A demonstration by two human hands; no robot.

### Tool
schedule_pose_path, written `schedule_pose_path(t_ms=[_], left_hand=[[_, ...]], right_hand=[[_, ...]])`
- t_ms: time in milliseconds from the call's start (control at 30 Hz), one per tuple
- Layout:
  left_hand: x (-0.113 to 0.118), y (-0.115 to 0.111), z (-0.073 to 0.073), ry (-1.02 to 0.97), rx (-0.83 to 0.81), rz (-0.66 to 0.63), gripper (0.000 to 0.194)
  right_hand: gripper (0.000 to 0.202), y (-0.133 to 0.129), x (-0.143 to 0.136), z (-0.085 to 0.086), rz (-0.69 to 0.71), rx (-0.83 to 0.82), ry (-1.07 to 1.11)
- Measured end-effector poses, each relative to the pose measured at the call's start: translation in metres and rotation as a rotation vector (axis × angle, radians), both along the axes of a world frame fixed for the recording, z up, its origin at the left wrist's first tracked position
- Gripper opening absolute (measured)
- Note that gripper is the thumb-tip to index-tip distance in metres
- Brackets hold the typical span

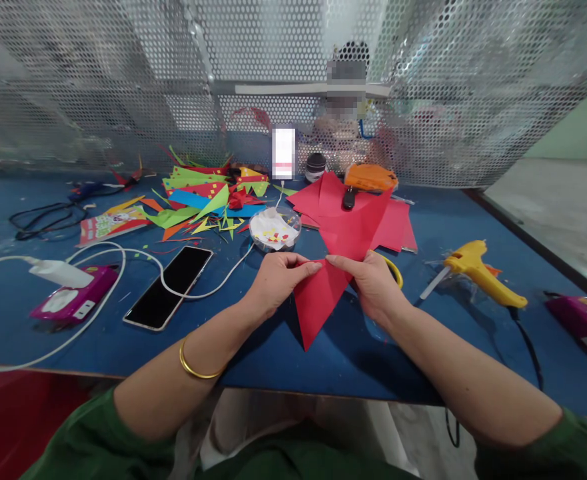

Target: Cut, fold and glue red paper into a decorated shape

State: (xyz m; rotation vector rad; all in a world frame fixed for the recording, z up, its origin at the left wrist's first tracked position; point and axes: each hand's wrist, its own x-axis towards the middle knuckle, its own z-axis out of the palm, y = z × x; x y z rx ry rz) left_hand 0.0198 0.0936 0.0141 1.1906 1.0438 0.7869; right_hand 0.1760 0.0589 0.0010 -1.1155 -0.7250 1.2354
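Over my head camera, I am pinching the red paper (318,307) with my left hand (276,277) and gripping it with my right hand (376,283); it is hanging between them over the surface (268,363). A phone (170,290) is lying left of my left hand.

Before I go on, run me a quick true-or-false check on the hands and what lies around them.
1. The left hand and right hand both grip the red paper. True.
2. The yellow glue gun is in the right hand. False: it lies on the blue table, to the right of that hand.
3. A white cable crosses the phone. True.
4. The gold bangle is worn on the right arm. False: on the left.
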Motion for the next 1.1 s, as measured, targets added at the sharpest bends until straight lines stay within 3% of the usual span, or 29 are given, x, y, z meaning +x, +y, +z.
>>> schedule_pose_path(t_ms=[433, 600, 867, 1100], left_hand=[[-0.0009, 0.0039, -0.005, -0.042, 0.064, 0.015, 0.022], [-0.0012, 0.0036, -0.0035, -0.058, 0.023, 0.008, 0.04], [-0.0032, 0.0011, -0.0028, -0.008, -0.032, -0.055, 0.016], [-0.0017, -0.0007, -0.0033, -0.033, -0.067, -0.037, 0.011]], right_hand=[[0.03, 0.0015, 0.0007, 0.0004, -0.04, -0.017, -0.005], [0.035, 0.0041, 0.0035, -0.0001, -0.086, -0.008, -0.007], [0.029, -0.0005, 0.0004, 0.0025, -0.039, -0.01, 0.009], [0.029, -0.0005, 0.0, 0.0019, -0.024, -0.01, 0.001]])
